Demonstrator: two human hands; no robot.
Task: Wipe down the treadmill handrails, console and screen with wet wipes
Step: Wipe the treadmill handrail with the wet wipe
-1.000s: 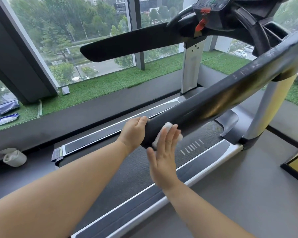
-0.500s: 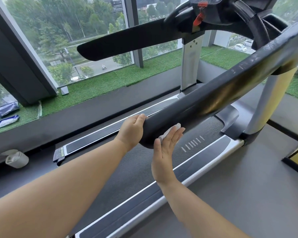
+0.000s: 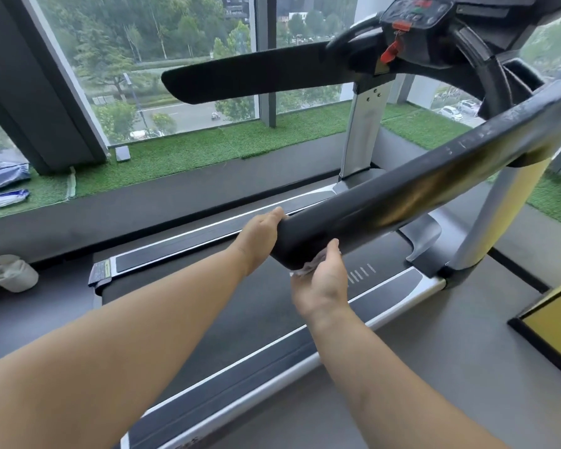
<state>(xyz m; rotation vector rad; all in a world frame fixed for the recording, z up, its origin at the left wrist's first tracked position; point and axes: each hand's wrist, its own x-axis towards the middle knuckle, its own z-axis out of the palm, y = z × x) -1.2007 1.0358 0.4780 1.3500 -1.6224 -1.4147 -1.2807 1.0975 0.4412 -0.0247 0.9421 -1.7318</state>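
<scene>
Right hand (image 3: 323, 281) has slid beneath the end of the thick black padded handrail (image 3: 402, 196), pressing the crumpled white wet wipe (image 3: 303, 268) upward. Its fingers are hidden, so I can't tell its grip. Left hand (image 3: 261, 238) clasps the rail's tip. The risk is that the bunched wipe slips out and drops onto the dark grey treadmill belt (image 3: 191, 296).

Black handrail (image 3: 402, 196), silver upright (image 3: 363, 134), red safety clip (image 3: 390, 53) on the dark console (image 3: 415, 11), green artificial turf (image 3: 191, 150), white wipe (image 3: 308, 265), grey floor (image 3: 450, 367).
</scene>
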